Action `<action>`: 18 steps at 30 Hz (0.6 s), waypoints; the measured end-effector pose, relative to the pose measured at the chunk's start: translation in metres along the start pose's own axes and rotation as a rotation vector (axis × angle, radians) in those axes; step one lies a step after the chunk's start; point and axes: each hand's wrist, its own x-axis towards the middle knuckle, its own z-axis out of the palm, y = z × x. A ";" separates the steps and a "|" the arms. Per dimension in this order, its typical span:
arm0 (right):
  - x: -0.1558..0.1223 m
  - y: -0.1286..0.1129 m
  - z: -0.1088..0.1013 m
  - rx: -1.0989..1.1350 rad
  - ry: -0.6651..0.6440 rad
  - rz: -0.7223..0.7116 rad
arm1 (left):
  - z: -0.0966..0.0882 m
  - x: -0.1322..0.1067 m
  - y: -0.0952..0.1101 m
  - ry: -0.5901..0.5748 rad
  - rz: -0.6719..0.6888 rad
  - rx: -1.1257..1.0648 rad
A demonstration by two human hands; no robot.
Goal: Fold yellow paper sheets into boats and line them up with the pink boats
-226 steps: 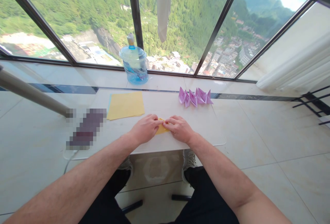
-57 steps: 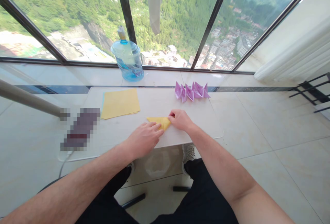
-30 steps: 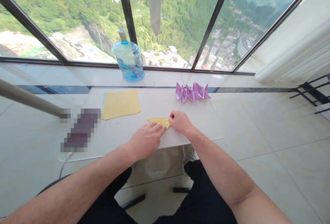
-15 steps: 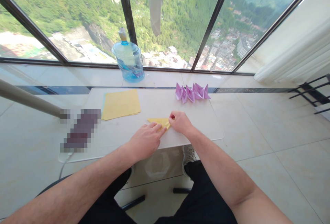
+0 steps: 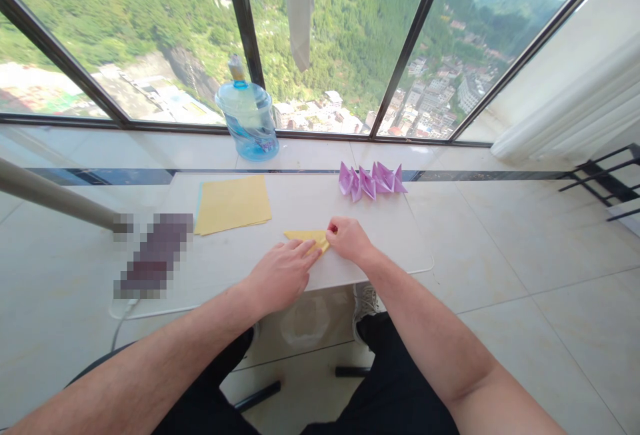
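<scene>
A folded yellow paper piece [image 5: 304, 237] lies on the small white table [image 5: 400, 235] near its front edge. My left hand [image 5: 283, 273] rests flat on the paper's near side, fingers stretched out and pressing it down. My right hand [image 5: 349, 239] is curled, its fingertips pinching the paper's right end. A stack of flat yellow sheets [image 5: 233, 203] lies to the left, further back. A row of several folded purple paper shapes [image 5: 371, 180] stands at the table's far right edge.
A blue water jug [image 5: 247, 119] stands on the tiled sill by the window. A blurred dark object [image 5: 154, 256] lies on the table's left end. A pale pole [image 5: 50, 193] slants in from the left. My legs and shoes show beneath the table.
Over the last seconds my left hand moved off the paper's middle to lie flat on its near side, and my right hand went to its right end. Within the last second nothing visibly changed.
</scene>
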 end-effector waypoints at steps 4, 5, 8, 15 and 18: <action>0.000 -0.001 -0.002 0.012 -0.006 0.011 | 0.001 0.001 -0.002 0.005 0.026 0.013; 0.000 -0.001 -0.002 0.014 -0.005 0.011 | 0.001 0.001 -0.002 0.000 0.028 0.017; 0.000 -0.001 -0.003 0.027 -0.009 0.016 | 0.001 0.002 -0.003 -0.014 0.036 0.024; -0.001 0.001 -0.005 0.083 -0.018 0.017 | -0.001 0.002 -0.001 -0.012 0.040 0.018; -0.001 0.002 -0.004 0.079 -0.015 0.016 | 0.000 0.003 -0.001 -0.011 0.029 0.005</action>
